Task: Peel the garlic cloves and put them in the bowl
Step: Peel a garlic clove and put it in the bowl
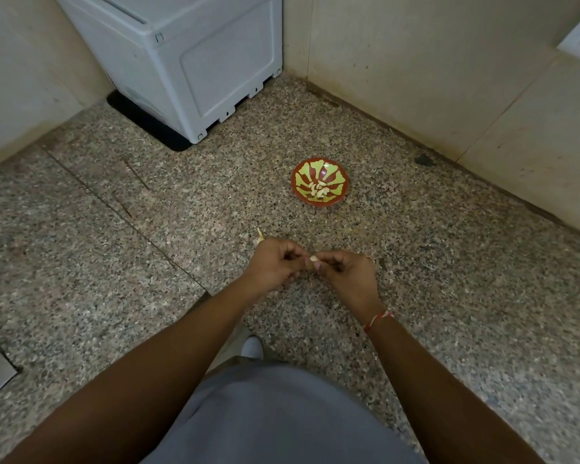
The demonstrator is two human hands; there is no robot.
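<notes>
A pale garlic clove [314, 259] is pinched between the fingertips of my left hand [275, 264] and my right hand [347, 276], held low over the speckled floor. A bit of garlic skin or stem [260, 235] pokes out behind my left hand. Farther ahead and slightly right, a red bowl with a green pattern [332, 174] stands on the floor with several peeled cloves [318, 190] lying inside it.
A grey appliance box [195, 58] on a black mat stands in the far corner to the left. Cream walls [449, 78] close in the floor on the right and back. My shoe [252, 346] and grey-clad lap sit below my hands.
</notes>
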